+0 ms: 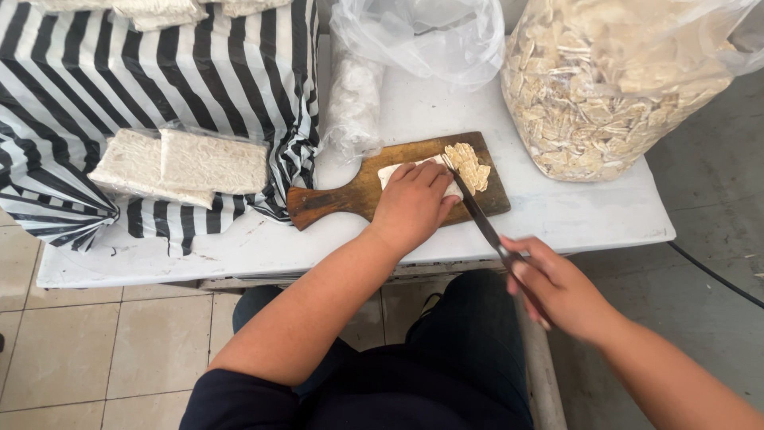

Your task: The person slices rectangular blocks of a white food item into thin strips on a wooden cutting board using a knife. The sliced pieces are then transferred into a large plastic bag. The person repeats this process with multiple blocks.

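My left hand point(414, 204) presses down on a pale block of tempeh point(388, 171) that lies on a brown wooden cutting board point(350, 195). My right hand point(557, 287) grips the handle of a long knife point(476, 211), whose blade tip meets the right end of the block. A small heap of thin cut slices point(469, 165) sits on the board just right of the blade. Most of the block is hidden under my left hand.
A white table point(573, 215) carries the board. A black-and-white striped plastic bag point(159, 80) at left holds wrapped tempeh blocks point(183, 166). A large clear bag of cut slices point(613, 80) stands at the back right, and crumpled clear plastic point(414, 40) lies behind the board.
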